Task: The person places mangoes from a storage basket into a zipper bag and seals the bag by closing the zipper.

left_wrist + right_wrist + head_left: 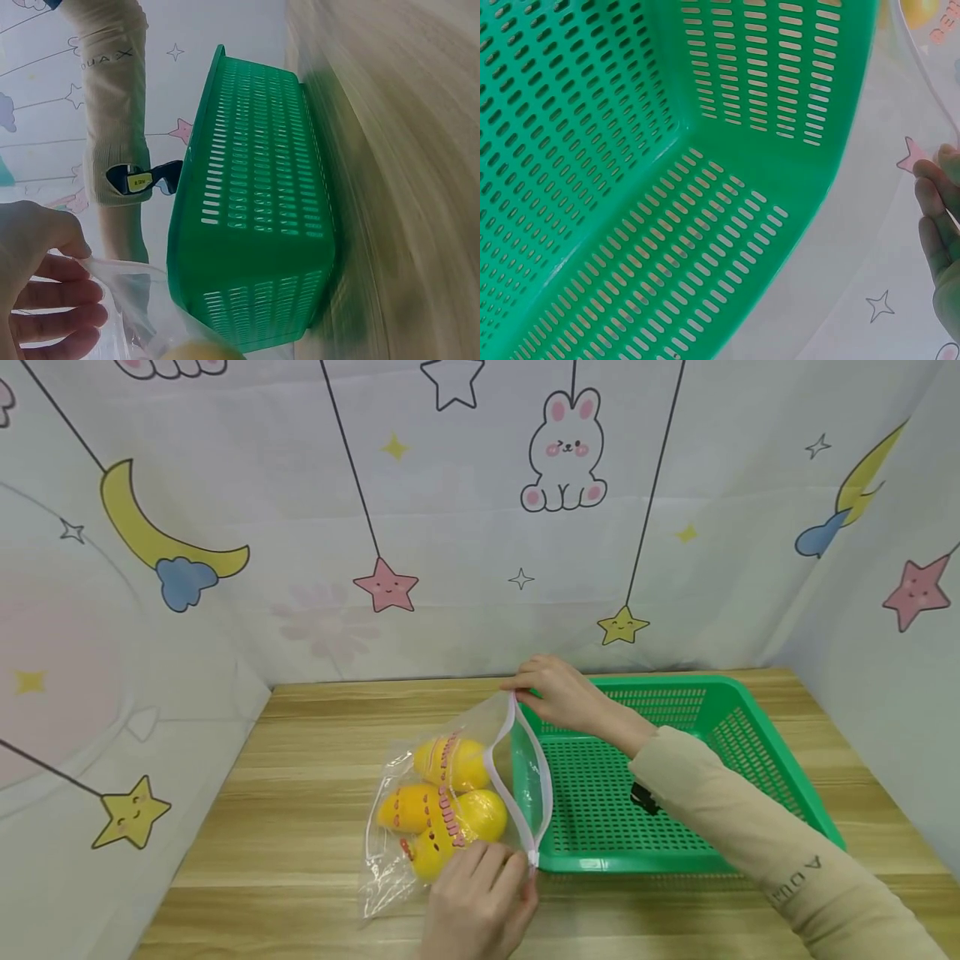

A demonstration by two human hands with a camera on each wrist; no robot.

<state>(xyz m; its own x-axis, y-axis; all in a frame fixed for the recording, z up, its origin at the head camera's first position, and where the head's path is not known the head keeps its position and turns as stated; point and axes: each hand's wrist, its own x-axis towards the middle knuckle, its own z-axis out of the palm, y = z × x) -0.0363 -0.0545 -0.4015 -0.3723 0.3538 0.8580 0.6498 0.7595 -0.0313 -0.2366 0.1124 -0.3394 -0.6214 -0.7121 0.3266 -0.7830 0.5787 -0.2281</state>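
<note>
A clear zip bag [390,881] with pink lettering lies on the table, its mouth gaping toward the basket. Inside are yellow rounded toys [480,814], one with a small face and a reddish bill. My left hand [480,902] pinches the near end of the bag's mouth by the zip. In the left wrist view, the left hand [49,277] has thumb and forefinger on the plastic and its other fingers loosely bent. At the far end of the mouth, my right hand [558,693] pinches the edge. The right wrist view catches that right hand [941,210] at its border.
A green slotted basket [795,785] stands right of the bag, beneath my right forearm; no objects show inside it. A black device [142,180] is strapped at the right wrist. Patterned cloth [480,527] hangs behind and beside the wooden table [285,810].
</note>
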